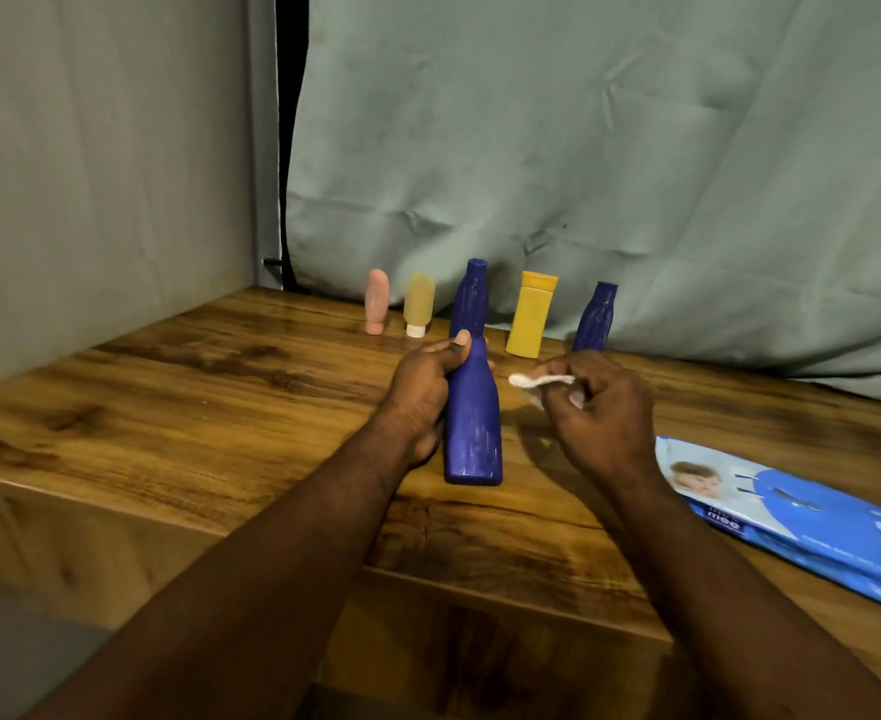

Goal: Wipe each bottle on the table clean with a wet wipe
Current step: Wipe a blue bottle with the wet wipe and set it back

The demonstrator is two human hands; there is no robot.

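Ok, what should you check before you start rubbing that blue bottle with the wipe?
1. Bottle held firmly: the left hand grips the blue bottle: ok.
2. Wipe ready: the right hand pinches the wet wipe: ok.
3. Wipe touching the bottle: not ok, there is a gap between them.
4. Wipe wet enough: cannot tell.
5. Spare wipes nearby: the wipes pack lies beside the right arm: ok.
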